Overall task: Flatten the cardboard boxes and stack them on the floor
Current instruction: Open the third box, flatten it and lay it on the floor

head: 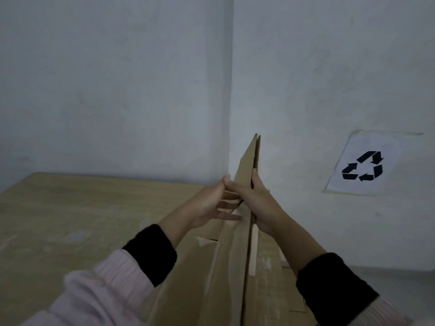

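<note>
The person holds a collapsed cardboard box [244, 231] edge-on and upright between both hands, its top corner rising toward the room corner. The left hand [211, 205] lies against the left face with fingers spread flat, thumb raised, pressing rather than gripping. The right hand [261, 203] bears on the right face, thumb across the near edge and fingers behind the panel; whether they curl is not visible. The step in hand appears to be the flattening: the two panels are nearly shut, a narrow gap showing along the near edge. The next move likely calls for squeezing out that gap, then lowering the box to the floor, which is out of view. A pale wooden table [70, 220] stands at left against grey walls [117, 78]. A recycling sign [363, 165] is taped to the right wall.
</note>
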